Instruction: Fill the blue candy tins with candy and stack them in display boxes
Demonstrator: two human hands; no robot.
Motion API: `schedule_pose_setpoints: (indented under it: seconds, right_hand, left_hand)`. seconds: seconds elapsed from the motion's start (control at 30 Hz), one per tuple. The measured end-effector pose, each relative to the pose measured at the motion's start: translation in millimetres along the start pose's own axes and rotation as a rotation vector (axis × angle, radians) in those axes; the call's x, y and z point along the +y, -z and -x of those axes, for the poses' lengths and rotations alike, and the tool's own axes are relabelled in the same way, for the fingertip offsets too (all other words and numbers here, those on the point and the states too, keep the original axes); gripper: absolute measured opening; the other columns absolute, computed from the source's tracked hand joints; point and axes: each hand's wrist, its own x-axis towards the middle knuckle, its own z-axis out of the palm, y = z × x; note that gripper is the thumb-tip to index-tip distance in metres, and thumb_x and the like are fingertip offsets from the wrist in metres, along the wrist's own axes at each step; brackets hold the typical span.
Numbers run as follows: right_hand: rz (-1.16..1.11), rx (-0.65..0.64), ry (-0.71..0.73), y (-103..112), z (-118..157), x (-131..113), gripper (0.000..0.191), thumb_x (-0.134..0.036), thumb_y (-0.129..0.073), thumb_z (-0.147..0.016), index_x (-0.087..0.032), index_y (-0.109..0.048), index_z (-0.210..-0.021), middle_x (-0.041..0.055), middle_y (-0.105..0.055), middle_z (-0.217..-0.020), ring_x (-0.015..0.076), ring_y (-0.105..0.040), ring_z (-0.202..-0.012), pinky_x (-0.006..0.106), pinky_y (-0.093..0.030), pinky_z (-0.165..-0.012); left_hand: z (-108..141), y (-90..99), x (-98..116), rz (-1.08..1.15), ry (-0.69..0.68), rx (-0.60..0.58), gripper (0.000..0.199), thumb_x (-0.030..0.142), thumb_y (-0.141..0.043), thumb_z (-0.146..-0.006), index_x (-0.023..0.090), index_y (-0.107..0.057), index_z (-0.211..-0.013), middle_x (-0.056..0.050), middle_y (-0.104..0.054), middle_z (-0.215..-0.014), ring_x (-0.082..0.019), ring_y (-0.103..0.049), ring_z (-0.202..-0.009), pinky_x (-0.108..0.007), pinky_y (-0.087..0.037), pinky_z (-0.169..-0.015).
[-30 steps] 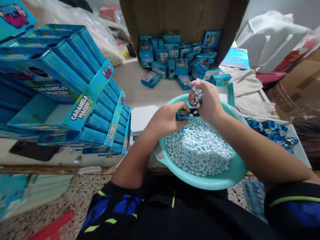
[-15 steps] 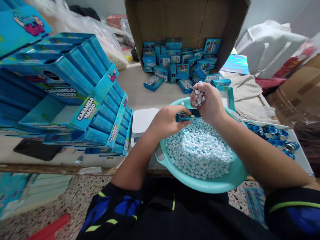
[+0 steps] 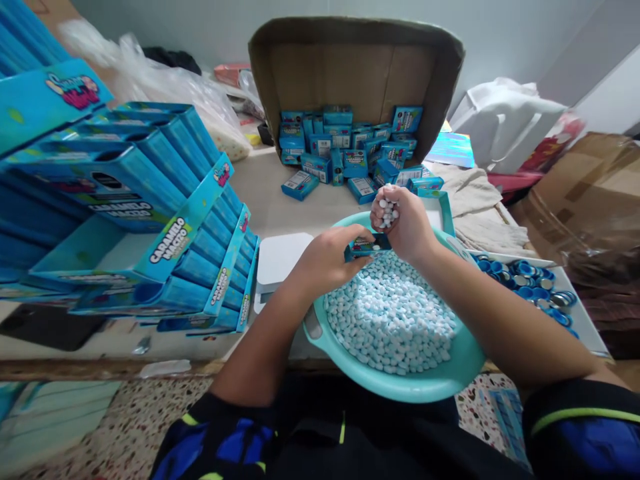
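small box (image 3: 364, 246) held over candies (image 3: 393, 320)

A plain, pale grey-blue wall (image 3: 505, 37) rises behind the surface (image 3: 260, 193), with a lighter slanting area toward the right. The surface is whitish, and its brown near edge (image 3: 95, 369) looks like worn bare wood. Below lies a speckled floor (image 3: 140, 413) of cream and dark chips. The light is cool.

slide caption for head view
Left hand holds a small box, right hand a fistful of candies, over a teal basin.
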Motion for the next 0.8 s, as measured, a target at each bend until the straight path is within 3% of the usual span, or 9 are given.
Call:
schedule_pose_setpoints:
  seconds: [0.33, 0.8]
  right_hand:
    - [-0.204, 0.021, -0.017, -2.3, -3.9, -1.2, 0.03, -0.044, -0.068, -0.071, -0.022, -0.048, -0.071, -0.0053, -0.04, -0.06, 0.0104, -0.039, -0.052, 0.026, -0.028, -0.048]
    - [-0.225, 0.023, -0.015, -1.2, -4.5, 2.8, 0.026, -0.041, -0.068, -0.072, -0.021, -0.051, -0.071, -0.0045, -0.042, -0.06, 0.0105, -0.041, -0.052, 0.026, -0.028, -0.048]
  left_hand:
    - [-4.5, -0.1, -4.5, -0.026, -0.177, 0.002, 0.01, 0.015, -0.064, -0.09, 0.023, -0.065, -0.096, -0.003, -0.07, -0.107, -0.02, -0.065, -0.104, -0.035, -0.052, -0.09]
    - [-4.0, -0.5, -6.3, 0.006, -0.146, -0.012, 0.019, 0.025, -0.068, -0.091, 0.025, -0.075, -0.109, -0.004, -0.076, -0.109, -0.023, -0.067, -0.114, -0.037, -0.055, -0.094]
